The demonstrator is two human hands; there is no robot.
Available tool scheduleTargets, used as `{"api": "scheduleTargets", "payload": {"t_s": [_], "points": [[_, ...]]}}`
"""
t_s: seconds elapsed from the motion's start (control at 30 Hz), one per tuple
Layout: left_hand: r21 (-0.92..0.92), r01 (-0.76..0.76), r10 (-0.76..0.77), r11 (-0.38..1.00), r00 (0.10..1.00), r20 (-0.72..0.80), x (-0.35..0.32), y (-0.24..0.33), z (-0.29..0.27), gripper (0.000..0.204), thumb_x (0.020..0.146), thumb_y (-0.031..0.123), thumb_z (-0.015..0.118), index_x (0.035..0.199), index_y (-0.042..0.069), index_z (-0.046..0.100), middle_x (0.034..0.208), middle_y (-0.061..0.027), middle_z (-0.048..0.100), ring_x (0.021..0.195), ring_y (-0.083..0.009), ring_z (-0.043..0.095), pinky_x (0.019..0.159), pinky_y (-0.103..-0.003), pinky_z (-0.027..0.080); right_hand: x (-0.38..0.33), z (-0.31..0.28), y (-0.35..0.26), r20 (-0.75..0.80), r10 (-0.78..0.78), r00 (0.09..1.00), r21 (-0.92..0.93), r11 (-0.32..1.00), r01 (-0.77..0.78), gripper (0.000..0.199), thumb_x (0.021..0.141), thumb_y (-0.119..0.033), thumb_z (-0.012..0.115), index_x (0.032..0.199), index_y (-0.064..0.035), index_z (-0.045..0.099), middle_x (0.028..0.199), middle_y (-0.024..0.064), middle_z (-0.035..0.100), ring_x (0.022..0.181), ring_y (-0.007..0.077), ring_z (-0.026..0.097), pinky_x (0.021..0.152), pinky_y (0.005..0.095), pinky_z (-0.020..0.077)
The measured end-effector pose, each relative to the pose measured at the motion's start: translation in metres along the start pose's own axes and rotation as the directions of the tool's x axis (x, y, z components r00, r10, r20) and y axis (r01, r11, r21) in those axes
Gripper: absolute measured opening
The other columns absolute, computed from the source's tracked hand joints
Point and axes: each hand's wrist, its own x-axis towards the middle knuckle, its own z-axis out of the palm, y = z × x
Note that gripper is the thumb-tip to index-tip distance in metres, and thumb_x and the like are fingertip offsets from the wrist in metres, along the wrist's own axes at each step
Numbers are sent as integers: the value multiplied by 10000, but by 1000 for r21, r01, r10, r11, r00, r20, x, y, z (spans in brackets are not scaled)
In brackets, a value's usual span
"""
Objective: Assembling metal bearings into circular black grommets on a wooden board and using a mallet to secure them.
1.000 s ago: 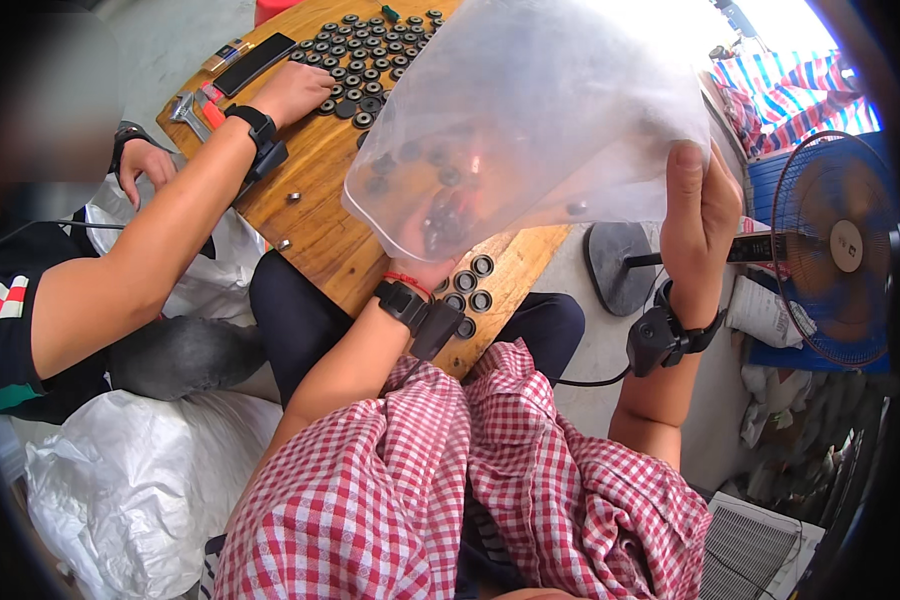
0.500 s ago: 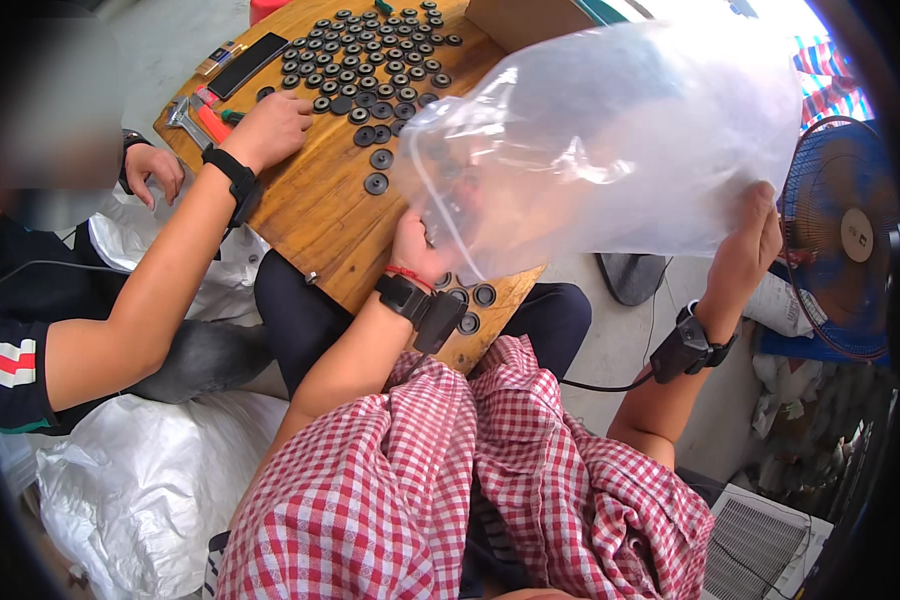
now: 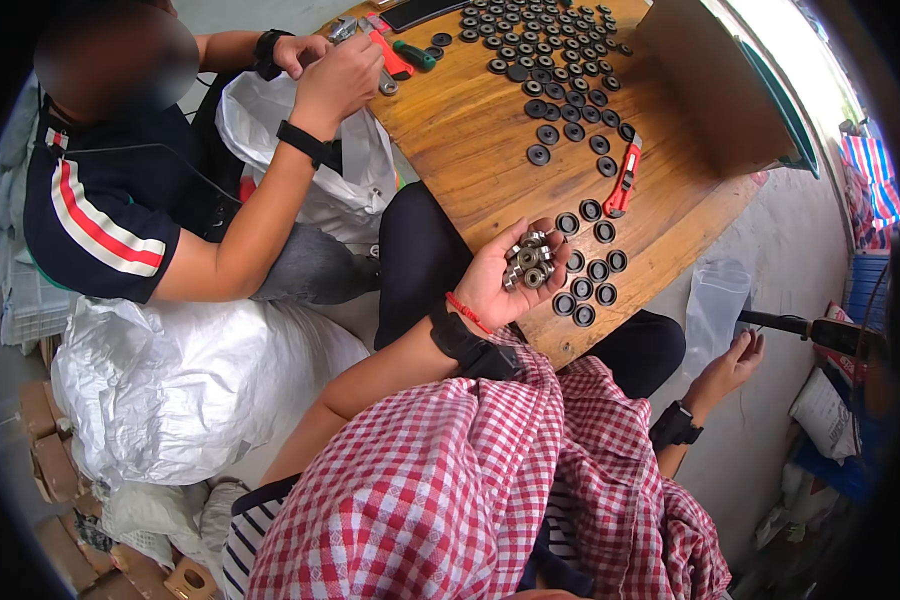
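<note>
My left hand (image 3: 485,285) is palm up over the table's near edge, cupped around several small shiny metal bearings (image 3: 530,262). Just right of it lie several black ring-shaped wheels (image 3: 597,270) on the wood. Off the table's right side, my right hand (image 3: 727,372) has its fingers loosely bent and apart, with nothing seen in them. Beside those fingers is a clear plastic bag (image 3: 718,305), low and beyond the table edge; whether they touch it I cannot tell.
Many black wheels (image 3: 555,75) cover the far part of the wooden table (image 3: 460,130). A red utility knife (image 3: 625,180) lies near a cardboard box (image 3: 715,95). At left, a co-worker's hands (image 3: 340,85) are above a white sack (image 3: 340,170), near a green-handled screwdriver (image 3: 414,55).
The plastic bag has gone from over the table to low at the right. My left hand now shows bearings in its upturned palm. The view has shifted, and the co-worker's hands have come together.
</note>
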Motion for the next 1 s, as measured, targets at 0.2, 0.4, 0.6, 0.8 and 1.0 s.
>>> {"api": "scheduleTargets", "payload": {"t_s": [0.2,0.4,0.6,0.8,1.0], "points": [[181,-217,220,959,975,7,-7,-6,8,265,973,293,453,1073,74,563,1007,-83,613,1000,-232,597,825,-399,520,-88,84,-94,868,12,496,283,808,-517,414,1006,-263,389,1247,64,465,1215,179,540,1114,227,543,960,346,433],[747,-601,629,-286,470,619,6,-40,32,149,917,53,488,880,-37,601,941,-116,618,878,-188,584,840,-303,456,-127,147,-113,995,-12,99,98,-61,-993,409,1000,-339,375,1174,10,499,1185,160,554,1082,262,549,941,402,442],[385,-565,160,-729,407,900,1,-54,28,151,885,64,499,836,-23,613,952,-123,614,993,-265,582,964,-387,424,-134,127,-107,977,134,164,186,-174,-967,372,989,-312,405,1139,-1,543,1166,131,551,1047,235,545,855,356,479],[256,-415,213,-873,146,966,-19,14,55,191,912,198,516,959,51,628,1022,-114,615,962,-278,596,881,-407,451,-125,119,-94,994,-104,41,-35,-638,-769,322,968,-278,453,1034,-14,624,1083,103,548,902,186,527,573,265,491],[751,402,823,-524,465,325,39,164,-22,294,890,223,492,1080,31,607,916,-182,671,896,-365,638,754,-437,494,-132,108,-93,990,-136,-30,-103,-577,-810,325,977,-284,423,1020,-21,610,999,115,529,810,173,488,475,252,428]]}}
